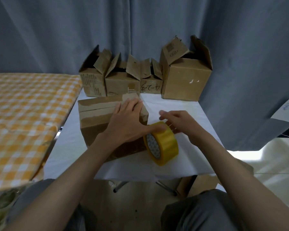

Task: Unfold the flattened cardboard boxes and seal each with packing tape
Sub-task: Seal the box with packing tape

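Observation:
A closed cardboard box (pixel 97 117) lies on the small white table (pixel 173 104), its top flaps meeting in a seam. My left hand (pixel 128 120) rests flat on the box's right end, fingers straight, with the thumb stretched onto a yellow roll of packing tape (pixel 162 144). The roll stands on edge against the box's right side. My right hand (pixel 177 122) hovers just behind the roll, fingers loosely spread and touching its far rim; whether it pinches the tape end is hidden.
Several opened cardboard boxes (pixel 185 77) stand in a row along the table's back edge, flaps up. A yellow checked cloth (pixel 23 114) covers a surface to the left. A grey curtain hangs behind. A paper sheet (pixel 287 110) lies at right.

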